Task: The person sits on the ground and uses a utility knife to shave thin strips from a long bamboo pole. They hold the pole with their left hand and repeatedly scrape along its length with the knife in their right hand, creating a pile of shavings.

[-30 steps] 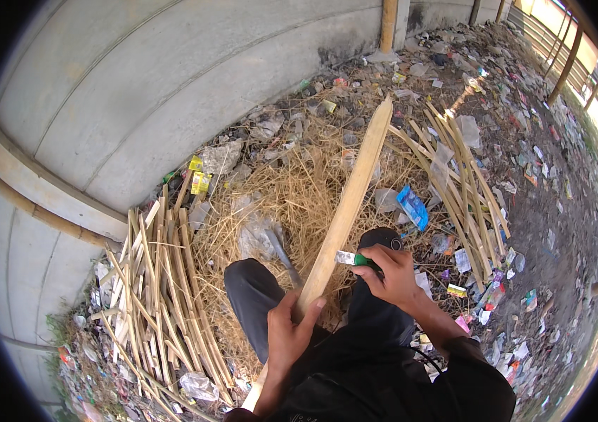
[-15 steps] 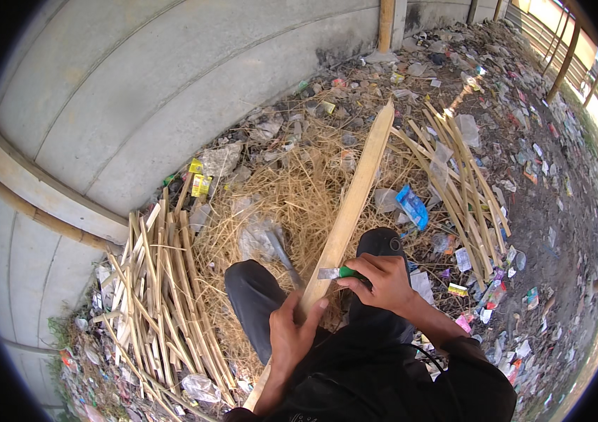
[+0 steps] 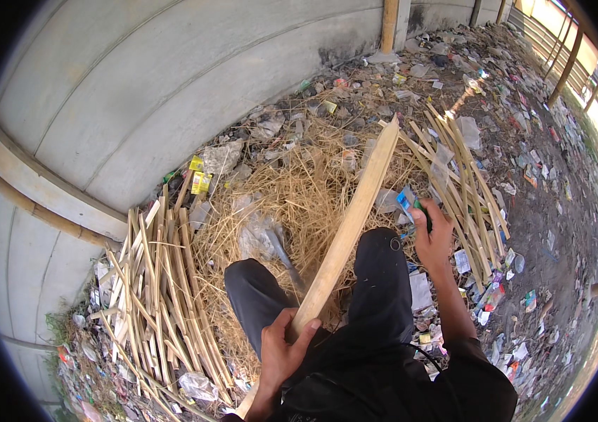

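A long, pale bamboo strip (image 3: 355, 221) with a pointed far end slants up between my knees. Its near part is gripped by my left hand (image 3: 283, 355), thumb across the face and fingers around the edge. My right hand (image 3: 434, 238) is off the strip, to its right, closed around the green handle (image 3: 419, 206) of a short flat-bladed knife. The blade is hard to make out against a blue wrapper (image 3: 404, 198) on the ground behind it. Between my legs lies a long grey metal piece (image 3: 279, 250), its lower end by the strip.
Straw-like shavings (image 3: 313, 169) cover the ground ahead. Bundles of thin bamboo strips lie at left (image 3: 165, 295) and at right (image 3: 464, 190). A concrete panel wall (image 3: 193, 84) rises at the far left. Scattered litter (image 3: 524, 295) covers the dirt on the right.
My right hand has lifted the knife off the bamboo strip and moved it up and to the right. The left hand keeps its hold, and the strip has shifted slightly.
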